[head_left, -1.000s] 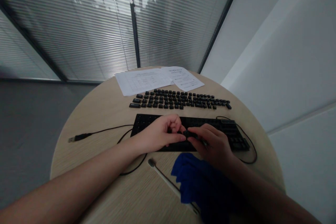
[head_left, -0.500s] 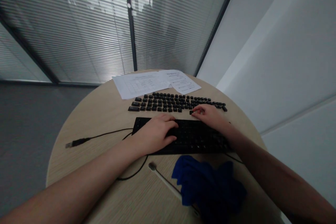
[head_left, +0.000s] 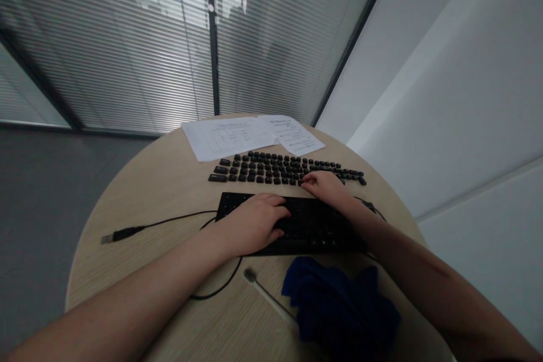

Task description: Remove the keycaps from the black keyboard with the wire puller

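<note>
A black keyboard base (head_left: 307,226) lies across the table. My left hand (head_left: 258,223) rests on its left half, palm down, with the fingers apart and nothing gripped. Beyond the base, loose black keycaps (head_left: 271,172) are laid out in rows. My right hand (head_left: 326,186) is at the nearest row, thumb and forefinger pinched on a small black keycap (head_left: 300,183) that touches or nearly touches the table. The right hand covers some of the keycaps around it, and the right forearm passes over the base's right end.
Printed sheets (head_left: 231,137) lie at the table's far edge. A black cable with a USB plug (head_left: 123,233) stretches out on the left. Near me are a toothbrush-like brush (head_left: 267,294) and a crumpled blue cloth (head_left: 339,305). A white wall (head_left: 479,124) stands to the right.
My right hand has brought the pinched keycap left, up to the end of the nearest keycap row. My left hand stays on the keyboard base. The view has shifted slightly.
</note>
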Motion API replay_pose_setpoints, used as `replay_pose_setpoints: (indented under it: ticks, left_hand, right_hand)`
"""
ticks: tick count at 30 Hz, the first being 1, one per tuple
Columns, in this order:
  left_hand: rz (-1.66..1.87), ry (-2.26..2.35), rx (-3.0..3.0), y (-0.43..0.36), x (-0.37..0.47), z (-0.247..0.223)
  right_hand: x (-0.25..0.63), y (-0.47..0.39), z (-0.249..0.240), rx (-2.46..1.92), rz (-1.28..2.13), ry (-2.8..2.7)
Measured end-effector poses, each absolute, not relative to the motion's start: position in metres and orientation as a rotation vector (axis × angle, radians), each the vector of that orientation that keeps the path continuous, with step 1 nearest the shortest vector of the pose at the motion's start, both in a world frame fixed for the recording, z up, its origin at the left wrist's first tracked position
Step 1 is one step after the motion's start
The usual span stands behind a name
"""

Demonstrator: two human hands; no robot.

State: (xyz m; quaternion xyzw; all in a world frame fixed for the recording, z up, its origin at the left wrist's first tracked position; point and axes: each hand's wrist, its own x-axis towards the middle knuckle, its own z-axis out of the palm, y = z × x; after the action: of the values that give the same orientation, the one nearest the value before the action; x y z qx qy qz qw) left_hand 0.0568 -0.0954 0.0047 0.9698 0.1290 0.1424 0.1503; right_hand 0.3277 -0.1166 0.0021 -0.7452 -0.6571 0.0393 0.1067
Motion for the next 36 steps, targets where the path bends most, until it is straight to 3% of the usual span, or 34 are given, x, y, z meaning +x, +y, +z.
replay_pose_setpoints:
  ticks: [10,14,21,26,31,36]
  left_hand:
    - [0.331,0.385,2.783,-0.093,0.058,0.007]
    - [0.350,0.369,2.750,-0.092,0.058,0.005]
    - [0.311,0.389,2.765,-0.092,0.058,0.007]
    - [0.267,0.392,2.754,-0.090,0.057,0.012]
    - [0.262,0.386,2.738,-0.088,0.052,0.011]
    - [0.329,0.373,2.766,-0.091,0.052,0.008]
  right_hand:
    - [0.324,-0.124,0.016,-2.213,0.033,-1.931]
    - [0.331,-0.152,0.029,-1.977,-0.067,-1.808]
    - [0.343,-0.231,0.044,-1.601,0.234,-1.341]
    - [0.347,-0.241,0.039,-1.428,0.616,-1.082]
    - [0.349,-0.243,0.038,-1.449,0.766,-1.239]
    - [0.350,-0.244,0.036,-1.387,0.696,-1.323]
